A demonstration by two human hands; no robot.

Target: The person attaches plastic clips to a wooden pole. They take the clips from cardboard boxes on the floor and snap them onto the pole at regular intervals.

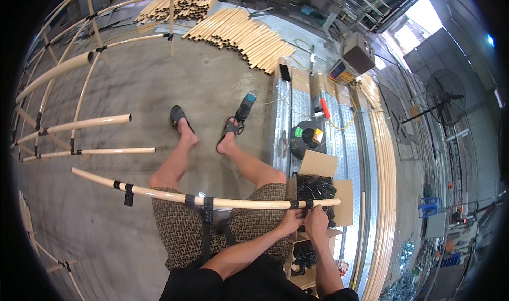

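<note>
A long cream-coloured pipe (249,203) lies across my thighs, with several black clamp-like connectors fitted along it. Close to its right end, my left hand (291,222) and my right hand (317,222) come together under the pipe. Both have their fingers closed at a black pipe connector (309,204), which they partly hide. Another black connector (294,205) sits on the pipe just left of it. Beside my hands, an open cardboard box (344,195) holds a heap of black connectors (313,184). A second box with black connectors (304,256) stands nearer, below my forearms.
A cordless drill (245,109) stands by my right foot. Metal profiles at right bear a black coil (306,142), pliers (284,143), a red-handled tool (325,108) and a phone (285,72). Cut pipes (244,36) lie ahead; a pipe frame (87,123) stands left.
</note>
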